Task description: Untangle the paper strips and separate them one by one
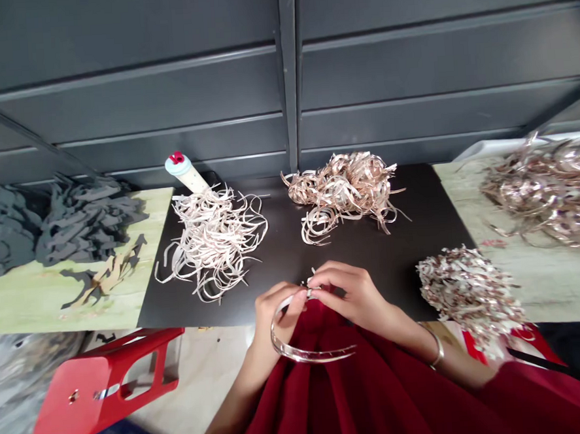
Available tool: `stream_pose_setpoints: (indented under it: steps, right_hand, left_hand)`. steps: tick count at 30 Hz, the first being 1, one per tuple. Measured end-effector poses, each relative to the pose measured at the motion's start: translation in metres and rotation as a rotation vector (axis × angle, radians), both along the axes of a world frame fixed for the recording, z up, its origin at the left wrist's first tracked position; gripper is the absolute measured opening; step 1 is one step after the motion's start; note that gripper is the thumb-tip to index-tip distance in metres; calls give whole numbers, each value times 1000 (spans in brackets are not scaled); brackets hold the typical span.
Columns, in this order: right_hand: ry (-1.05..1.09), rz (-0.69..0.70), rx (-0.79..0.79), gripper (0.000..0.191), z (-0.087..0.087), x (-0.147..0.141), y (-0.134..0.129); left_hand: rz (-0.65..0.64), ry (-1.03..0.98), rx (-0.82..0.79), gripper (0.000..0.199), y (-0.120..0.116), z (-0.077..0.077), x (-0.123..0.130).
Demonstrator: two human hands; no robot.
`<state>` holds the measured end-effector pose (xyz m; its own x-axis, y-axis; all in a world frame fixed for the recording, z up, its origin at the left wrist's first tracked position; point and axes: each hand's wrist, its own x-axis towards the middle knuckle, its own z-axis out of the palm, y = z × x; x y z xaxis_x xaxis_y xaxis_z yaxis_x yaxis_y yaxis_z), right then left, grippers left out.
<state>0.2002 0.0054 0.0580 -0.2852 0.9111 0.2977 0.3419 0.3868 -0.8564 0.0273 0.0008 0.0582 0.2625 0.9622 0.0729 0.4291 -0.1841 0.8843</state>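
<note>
My left hand [279,312] and my right hand [344,292] meet above my lap, pinching a thin, shiny metal strip [298,352]. The strip curves down in a loop over the red cloth of my garment [321,398]. A metal bangle [436,351] circles my right wrist. Nearest my right hand, a heap of short, speckled metallic scraps [469,294] lies at the black board's front right corner. Farther ahead are a tangle of pale strips [216,244] and a tangle of coppery curled strips [342,191].
A black board [283,270] lies across a pale green-painted table [44,304]. A bottle with a blue-and-red cap [184,171] stands at the board's back. Dark grey cut-outs [84,220] lie left, a large metallic heap [544,191] lies right, and a red stool [104,385] stands on the floor.
</note>
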Motion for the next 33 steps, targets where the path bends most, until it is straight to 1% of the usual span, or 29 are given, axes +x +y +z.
stream_pose_setpoints:
  steps: [2,6,12,15,18,21,25,27,30,32,33]
  right_hand:
    - [-70,61,-35,10,3,4,5]
    - [-212,149,-14,13,7,9,11]
    - [-416,270,27,18,11,9,15]
    - [-463,310,43,18,11,8,16]
    - [-428,349,41,17,11,9,17]
    - [-368,382,25,18,10,11,17]
    - [-256,416,53,17,5,14,17]
    - [-193,442,86,16,2,15,16]
    - [-56,476,113,15,-3,14,14]
    - [52,439,116,13,-6,12,11]
    - [100,404,112,13,-7,9,9]
  left_hand:
    - [-43,27,37,31,0,0,-2]
    - [-125,79,69,23,1,3,-6]
    - [-218,132,94,25,2,9,-8]
    - [-228,127,74,26,3,8,-10]
    - [-196,89,-2,27,5,6,-11]
    - [-152,-1,-146,28,7,5,-12]
    - [-81,-203,-471,32,6,2,-10]
    - [-26,-360,-642,34,4,1,-6]
    - [64,-650,-909,35,-1,1,2]
    - [115,-809,-1053,34,-6,1,8]
    - [132,-870,-1098,34,-8,1,11]
